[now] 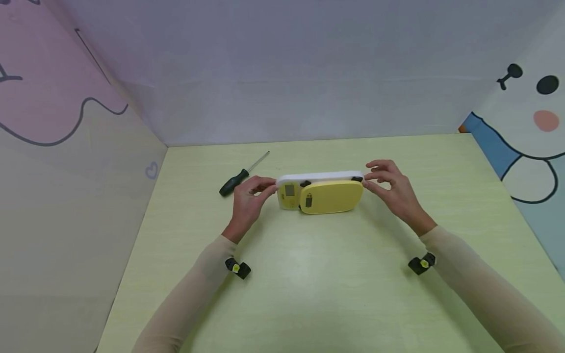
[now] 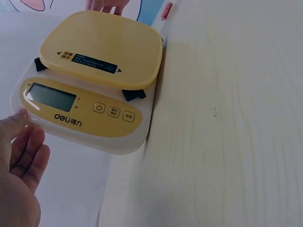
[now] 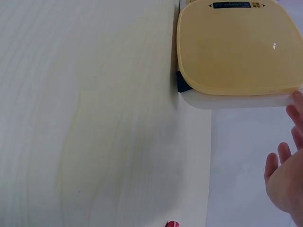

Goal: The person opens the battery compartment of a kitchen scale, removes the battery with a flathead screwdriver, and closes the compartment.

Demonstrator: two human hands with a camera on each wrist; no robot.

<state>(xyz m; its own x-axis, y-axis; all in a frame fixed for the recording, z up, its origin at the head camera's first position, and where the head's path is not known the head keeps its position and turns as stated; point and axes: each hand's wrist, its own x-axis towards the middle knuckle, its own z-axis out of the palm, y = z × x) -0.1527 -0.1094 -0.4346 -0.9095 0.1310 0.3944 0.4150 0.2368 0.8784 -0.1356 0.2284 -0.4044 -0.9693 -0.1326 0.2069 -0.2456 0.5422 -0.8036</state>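
Observation:
A yellow-and-white kitchen scale [image 1: 332, 197] stands upright on its long edge on the table, its weighing plate facing me. Its display [image 2: 53, 97] and buttons are at the left end. My left hand [image 1: 248, 200] pinches that end, thumb on the front and fingers behind; the left wrist view shows the thumb [image 2: 15, 124] by the display. At the opposite end, my right hand [image 1: 394, 193] holds the upper corner between thumb and fingers, the other fingers spread loosely. In the right wrist view the fingertips [image 3: 297, 100] meet the white rim. The scale's back is hidden.
A screwdriver [image 1: 240, 179] with a dark handle lies behind my left hand, tip pointing away. Small red cylinders show at the frame edges, one in the left wrist view [image 2: 166, 11]. Printed cloth walls [image 1: 309, 108] border the table [image 1: 318, 284].

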